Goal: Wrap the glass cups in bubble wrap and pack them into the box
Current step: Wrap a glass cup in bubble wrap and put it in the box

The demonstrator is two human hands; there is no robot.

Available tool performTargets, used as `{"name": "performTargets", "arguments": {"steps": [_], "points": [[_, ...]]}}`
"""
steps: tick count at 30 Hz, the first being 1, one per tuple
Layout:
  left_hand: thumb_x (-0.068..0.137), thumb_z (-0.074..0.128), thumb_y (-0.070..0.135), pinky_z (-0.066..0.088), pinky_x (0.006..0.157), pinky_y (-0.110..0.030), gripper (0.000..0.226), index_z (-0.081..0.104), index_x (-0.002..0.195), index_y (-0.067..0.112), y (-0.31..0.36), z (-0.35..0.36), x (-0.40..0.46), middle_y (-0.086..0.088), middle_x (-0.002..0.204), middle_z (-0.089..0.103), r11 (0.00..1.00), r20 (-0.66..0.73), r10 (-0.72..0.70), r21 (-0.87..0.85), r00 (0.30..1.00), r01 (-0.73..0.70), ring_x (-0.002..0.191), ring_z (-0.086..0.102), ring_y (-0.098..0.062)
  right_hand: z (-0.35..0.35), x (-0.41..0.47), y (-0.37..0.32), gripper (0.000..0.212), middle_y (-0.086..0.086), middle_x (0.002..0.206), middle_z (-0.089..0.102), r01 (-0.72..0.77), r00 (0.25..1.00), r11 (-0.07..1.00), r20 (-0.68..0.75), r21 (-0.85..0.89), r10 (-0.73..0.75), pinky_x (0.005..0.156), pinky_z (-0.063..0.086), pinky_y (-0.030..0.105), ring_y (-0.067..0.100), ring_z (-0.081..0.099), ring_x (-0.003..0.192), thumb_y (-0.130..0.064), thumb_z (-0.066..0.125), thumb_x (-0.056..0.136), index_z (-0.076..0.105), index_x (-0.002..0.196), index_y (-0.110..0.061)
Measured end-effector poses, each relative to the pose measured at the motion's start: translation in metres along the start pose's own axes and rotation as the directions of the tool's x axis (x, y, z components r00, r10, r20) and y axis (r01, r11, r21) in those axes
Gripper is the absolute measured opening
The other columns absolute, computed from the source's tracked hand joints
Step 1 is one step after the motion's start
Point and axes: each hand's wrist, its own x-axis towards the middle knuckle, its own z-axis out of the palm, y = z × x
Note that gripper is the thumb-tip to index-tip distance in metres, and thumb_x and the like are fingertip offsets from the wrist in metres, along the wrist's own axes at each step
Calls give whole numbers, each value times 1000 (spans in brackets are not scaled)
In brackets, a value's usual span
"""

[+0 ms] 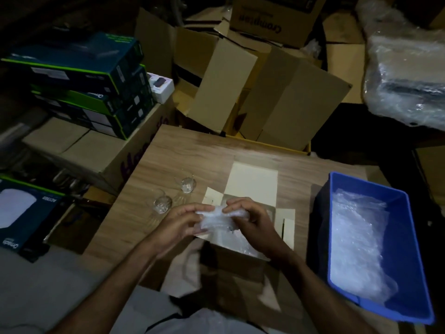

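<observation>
Mid-wrap, by the look of it: left hand and right hand both pinching a bundle of bubble wrap between them, fingers closed on its folds, held just above the open box near the middle of the table; probably a glass cup inside the bundle, though too blurred and dim to confirm; two bare glass cups, one beside the left hand and another farther toward the table's far edge, not yet wrapped; more wrap waiting in the blue bin at the table's right edge. Next, likely: tucking the loose ends tight, then lowering the bundle into the box without loosening the folds. Box interior mostly hidden behind the hands; pale wrap faintly visible at its near side; cup count inside impossible to tell.
</observation>
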Motion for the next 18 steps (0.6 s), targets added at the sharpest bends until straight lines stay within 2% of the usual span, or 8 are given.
{"name": "performTargets", "arguments": {"steps": [2,4,6,9,12,14,16,18], "points": [[101,51,6,60,86,-33,27,67,119,-4,2,-11,-1,-12,119,73,998,1,-17,-64,1000,17,112,70,-28,6,6,3,26,6,117,67,-124,992,992,-14,34,125,85,59,53,25,65,113,0,67,79,81,92,-17],[97,59,1,61,81,-29,20,71,112,2,4,-19,2,-5,111,76,1000,-87,18,-1,996,-18,104,73,-24,13,13,6,15,4,116,72,-226,974,970,0,93,227,96,57,48,18,64,118,-9,80,79,82,89,-19],[91,64,-7,61,72,-27,23,69,109,7,3,-26,7,-4,106,77,998,-150,64,16,987,-62,95,75,-21,23,22,6,14,4,113,73,-226,974,963,18,150,226,92,58,47,23,69,111,-16,80,84,78,99,-15],[87,68,-11,60,70,-28,32,62,113,6,3,-42,18,-9,105,75,989,-196,149,35,969,-145,92,75,-21,38,36,9,34,13,112,70,-219,976,966,53,141,213,75,62,49,34,74,93,-9,73,92,61,123,-9],[84,74,-7,58,69,-23,32,66,111,9,11,-66,34,-7,101,75,961,-222,214,224,951,-164,90,74,-17,50,53,12,28,12,109,70,-116,993,993,22,-5,116,64,62,41,30,75,81,-9,71,93,65,121,-6],[83,77,-2,56,68,-17,27,69,106,12,18,-87,51,-2,99,74,917,-269,269,365,925,-161,89,71,-13,54,68,18,20,8,105,72,-58,997,995,-54,-87,53,65,62,37,26,74,81,-7,71,93,70,113,-5],[81,81,4,53,74,-10,37,67,110,22,23,-108,73,3,113,68,823,-295,337,553,894,-127,97,66,-7,57,82,23,17,2,104,73,-93,989,987,-129,-128,76,72,63,38,21,73,87,-4,70,94,73,109,-8],[74,88,12,51,83,-12,62,60,126,30,24,-122,96,7,132,53,696,-274,346,716,898,-50,110,57,-4,59,92,30,18,-4,106,74,-123,983,973,-156,-196,93,79,63,43,17,73,94,-7,71,93,75,109,-15]]}}
